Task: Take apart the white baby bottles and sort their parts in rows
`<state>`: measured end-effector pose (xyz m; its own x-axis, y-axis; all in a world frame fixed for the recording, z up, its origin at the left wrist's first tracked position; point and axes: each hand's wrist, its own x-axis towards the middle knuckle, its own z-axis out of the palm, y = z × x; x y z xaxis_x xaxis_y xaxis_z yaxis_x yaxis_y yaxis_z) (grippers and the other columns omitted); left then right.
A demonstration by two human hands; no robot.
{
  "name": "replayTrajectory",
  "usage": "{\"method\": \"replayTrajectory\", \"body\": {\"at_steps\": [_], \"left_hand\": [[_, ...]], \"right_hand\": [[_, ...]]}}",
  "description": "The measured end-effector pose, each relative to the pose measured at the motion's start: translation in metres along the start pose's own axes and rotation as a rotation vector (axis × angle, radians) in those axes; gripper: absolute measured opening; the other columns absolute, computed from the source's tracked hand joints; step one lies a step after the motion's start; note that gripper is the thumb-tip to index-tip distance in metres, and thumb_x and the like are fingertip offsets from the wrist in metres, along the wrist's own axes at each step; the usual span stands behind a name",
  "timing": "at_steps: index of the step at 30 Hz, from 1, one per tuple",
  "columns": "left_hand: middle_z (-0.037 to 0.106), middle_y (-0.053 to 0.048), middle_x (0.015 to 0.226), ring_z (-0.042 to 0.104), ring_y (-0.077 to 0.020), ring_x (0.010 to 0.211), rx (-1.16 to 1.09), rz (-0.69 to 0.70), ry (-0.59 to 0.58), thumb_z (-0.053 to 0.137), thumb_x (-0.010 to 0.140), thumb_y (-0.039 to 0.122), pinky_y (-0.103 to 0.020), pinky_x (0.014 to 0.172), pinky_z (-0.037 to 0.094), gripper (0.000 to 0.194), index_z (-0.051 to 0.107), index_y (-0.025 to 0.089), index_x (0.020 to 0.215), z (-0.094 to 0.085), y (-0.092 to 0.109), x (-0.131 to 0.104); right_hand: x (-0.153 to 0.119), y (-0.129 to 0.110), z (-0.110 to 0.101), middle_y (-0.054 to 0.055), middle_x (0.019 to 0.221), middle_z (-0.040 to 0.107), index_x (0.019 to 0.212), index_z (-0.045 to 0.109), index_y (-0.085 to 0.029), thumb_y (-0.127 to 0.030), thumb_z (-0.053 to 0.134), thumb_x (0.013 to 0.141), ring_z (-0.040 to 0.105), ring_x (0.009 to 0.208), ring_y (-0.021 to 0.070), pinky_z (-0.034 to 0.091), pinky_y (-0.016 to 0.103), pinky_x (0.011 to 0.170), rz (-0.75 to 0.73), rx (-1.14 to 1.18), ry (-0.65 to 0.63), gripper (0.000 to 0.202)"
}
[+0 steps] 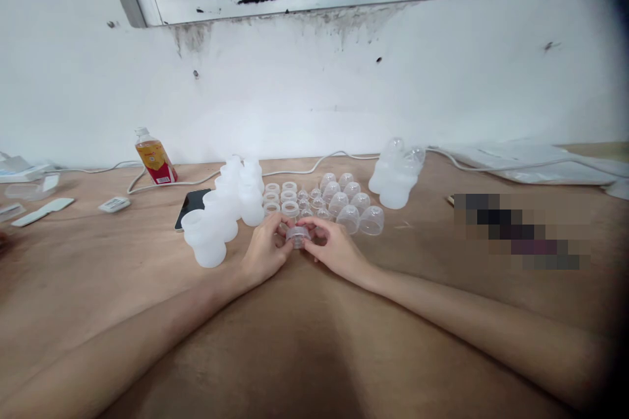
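Between my two hands is a clear plastic ring (297, 236), just above the wooden table. My left hand (268, 245) pinches its left side, and my right hand (337, 247) pinches its right side. Right behind the hands stand rows of white rings (289, 196), small clear nipples (316, 199) and clear dome caps (348, 217). Several frosted white bottles (209, 245) stand in rows to the left of my left hand. Farther back on the right is a group of bottles with clear caps (394, 186).
A drink bottle (156, 158) stands at the back left, and a phone (193, 208) lies behind the white bottles. A white cable (319, 160) runs along the wall. Plastic bags (521, 163) lie at the back right, near a pixelated object (515, 229). Small packets (114, 204) are on the left.
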<state>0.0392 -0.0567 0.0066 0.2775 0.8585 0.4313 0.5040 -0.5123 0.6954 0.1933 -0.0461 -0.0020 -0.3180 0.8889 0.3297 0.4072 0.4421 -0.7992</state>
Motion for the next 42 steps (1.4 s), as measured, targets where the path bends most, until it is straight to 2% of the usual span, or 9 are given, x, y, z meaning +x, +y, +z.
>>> {"method": "replayTrajectory", "body": {"at_steps": [11, 17, 22, 28, 31, 33, 37, 39, 42], "left_hand": [[0.051, 0.0, 0.081, 0.047, -0.0085, 0.064, 0.065, 0.048, 0.044, 0.047, 0.068, 0.007, -0.022, 0.061, 0.04, 0.016, 0.047, 0.016, 0.082, 0.002, -0.001, 0.0], [0.053, -0.003, 0.085, 0.052, -0.0096, 0.066, -0.033, 0.002, 0.052, 0.045, 0.077, 0.022, -0.02, 0.054, 0.042, 0.011, 0.05, 0.017, 0.085, 0.0, -0.001, -0.001], [0.054, -0.002, 0.074, 0.051, -0.0087, 0.059, -0.065, -0.038, 0.048, 0.046, 0.076, 0.022, -0.018, 0.049, 0.041, 0.008, 0.05, 0.015, 0.078, 0.001, -0.001, -0.001], [0.055, -0.001, 0.075, 0.052, -0.0096, 0.061, 0.105, 0.028, 0.018, 0.044, 0.077, 0.021, -0.021, 0.054, 0.043, 0.009, 0.051, 0.017, 0.081, 0.002, 0.003, -0.003], [0.052, -0.005, 0.099, 0.054, -0.015, 0.079, 0.329, 0.101, 0.009, 0.046, 0.077, 0.025, -0.028, 0.066, 0.045, 0.025, 0.045, 0.019, 0.101, -0.013, 0.026, -0.004], [0.045, -0.009, 0.113, 0.048, -0.0214, 0.096, 0.501, 0.181, 0.07, 0.05, 0.074, 0.028, -0.035, 0.079, 0.042, 0.041, 0.039, 0.02, 0.112, -0.035, 0.048, -0.004], [0.046, -0.007, 0.106, 0.047, -0.0248, 0.097, 0.697, 0.153, 0.242, 0.058, 0.067, 0.034, -0.041, 0.084, 0.038, 0.042, 0.044, 0.021, 0.105, -0.091, 0.074, -0.009], [0.044, -0.008, 0.108, 0.043, -0.0269, 0.102, 0.731, 0.072, 0.364, 0.059, 0.066, 0.04, -0.043, 0.085, 0.038, 0.053, 0.039, 0.022, 0.111, -0.11, 0.065, -0.019], [0.035, -0.014, 0.118, 0.039, -0.0308, 0.107, 0.678, -0.064, 0.524, 0.064, 0.054, 0.048, -0.045, 0.08, 0.041, 0.082, 0.027, 0.017, 0.121, -0.117, 0.025, -0.041]], "right_hand": [[-0.001, -0.005, 0.002, -0.001, 0.061, 0.055, 0.094, 0.053, -0.018, -0.022, 0.044, 0.074, 0.05, 0.049, 0.0089, 0.042, 0.022, 0.049, 0.011, -0.035, -0.012, 0.022], [-0.002, -0.006, -0.001, 0.003, 0.082, 0.058, 0.104, 0.051, -0.02, -0.03, 0.041, 0.079, 0.054, 0.058, 0.0102, 0.044, 0.023, 0.052, -0.06, 0.01, -0.004, 0.029], [-0.004, -0.009, -0.001, -0.001, 0.061, 0.05, 0.091, 0.054, -0.019, -0.029, 0.04, 0.08, 0.05, 0.053, 0.01, 0.042, 0.022, 0.05, -0.084, -0.073, -0.007, 0.02], [-0.004, -0.009, -0.002, -0.002, 0.061, 0.048, 0.084, 0.051, -0.02, -0.026, 0.041, 0.079, 0.048, 0.05, 0.0087, 0.04, 0.02, 0.044, -0.085, -0.032, -0.01, 0.013], [-0.003, -0.005, -0.002, 0.0, 0.068, 0.052, 0.097, 0.05, -0.021, -0.029, 0.04, 0.079, 0.05, 0.049, 0.0091, 0.041, 0.02, 0.04, -0.03, 0.09, -0.014, 0.022], [-0.002, -0.003, -0.003, 0.002, 0.077, 0.055, 0.105, 0.048, -0.022, -0.029, 0.039, 0.079, 0.05, 0.047, 0.0081, 0.042, 0.021, 0.039, 0.003, 0.163, -0.028, 0.028], [0.0, -0.001, -0.005, 0.004, 0.104, 0.051, 0.106, 0.052, -0.025, -0.023, 0.035, 0.08, 0.047, 0.043, 0.0035, 0.045, 0.023, 0.045, -0.015, 0.172, -0.036, 0.031], [0.0, -0.001, -0.006, 0.004, 0.109, 0.049, 0.106, 0.053, -0.026, -0.022, 0.037, 0.079, 0.051, 0.052, 0.0055, 0.046, 0.024, 0.052, -0.035, 0.17, -0.022, 0.031], [0.0, -0.004, -0.007, 0.004, 0.114, 0.047, 0.11, 0.049, -0.027, -0.024, 0.045, 0.077, 0.054, 0.073, 0.0111, 0.047, 0.028, 0.068, -0.052, 0.192, -0.01, 0.034]]}}
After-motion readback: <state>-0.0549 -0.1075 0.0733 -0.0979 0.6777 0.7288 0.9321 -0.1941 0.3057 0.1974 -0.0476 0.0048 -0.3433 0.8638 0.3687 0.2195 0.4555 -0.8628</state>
